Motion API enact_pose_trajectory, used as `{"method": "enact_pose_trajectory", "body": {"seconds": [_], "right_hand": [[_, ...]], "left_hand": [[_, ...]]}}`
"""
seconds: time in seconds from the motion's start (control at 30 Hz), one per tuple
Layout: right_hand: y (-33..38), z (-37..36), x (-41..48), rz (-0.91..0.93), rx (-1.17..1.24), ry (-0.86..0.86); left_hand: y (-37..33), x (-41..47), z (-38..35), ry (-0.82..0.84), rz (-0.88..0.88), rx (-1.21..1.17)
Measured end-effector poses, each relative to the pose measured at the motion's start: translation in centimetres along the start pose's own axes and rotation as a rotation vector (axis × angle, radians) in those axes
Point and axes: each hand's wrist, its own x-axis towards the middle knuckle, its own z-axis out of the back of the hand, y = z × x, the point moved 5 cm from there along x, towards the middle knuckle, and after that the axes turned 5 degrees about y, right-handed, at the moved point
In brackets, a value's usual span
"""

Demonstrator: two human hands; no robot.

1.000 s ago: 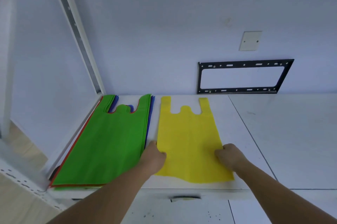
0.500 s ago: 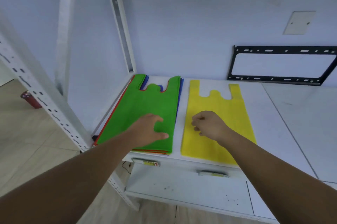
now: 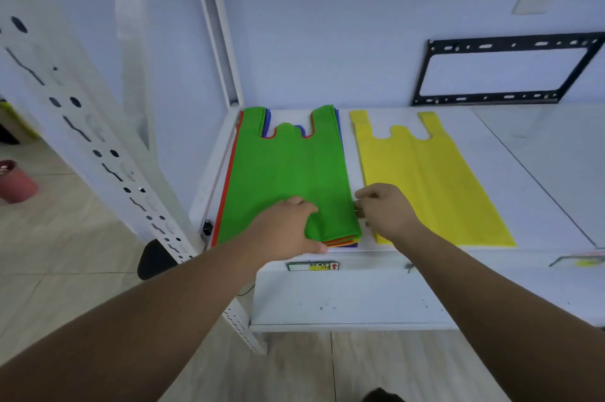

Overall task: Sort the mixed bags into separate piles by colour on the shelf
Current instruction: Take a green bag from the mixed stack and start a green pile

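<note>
A green bag (image 3: 288, 169) with cut-out handles is laid flat on top of a mixed stack (image 3: 342, 242) at the left end of the white shelf (image 3: 523, 172). Red, orange and blue edges are seen beneath it. Its near edge is gripped by the left hand (image 3: 288, 228). A single yellow bag (image 3: 425, 185) is spread flat just beside the stack.

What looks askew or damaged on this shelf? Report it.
Nothing is spilled or torn. The stack under the green non-woven vest bag is uneven: red, orange and blue edges fan out at its near right corner, and a red edge shows along its left side. The yellow non-woven vest bag lies flat beside it.
</note>
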Motion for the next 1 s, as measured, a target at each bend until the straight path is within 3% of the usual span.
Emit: {"method": "enact_pose_trajectory", "body": {"seconds": [0.3, 0.47, 0.63, 0.8, 1.0], "right_hand": [[1.8, -0.5, -2.4, -0.049, 0.114, 0.010], [0.5, -1.4, -2.7, -0.169, 0.259, 0.113], [-0.7, -2.5, -3.5, -0.175, 0.315, 0.255], [-1.1, -2.8, -3.4, -0.156, 0.294, 0.132], [0.8, -1.4, -3.0, 0.110, -0.179, -0.155]], "left_hand": [[0.0, 0.1, 0.7, -0.013, -0.032, 0.033], [-0.5, 0.1, 0.4, -0.083, -0.029, 0.009], [-0.1, -0.1, 0.4, -0.101, -0.067, -0.077], [0.2, -0.6, 0.8, -0.248, -0.039, -0.164], [0.4, -1.1, 1.1, -0.363, -0.042, -0.193]]}}
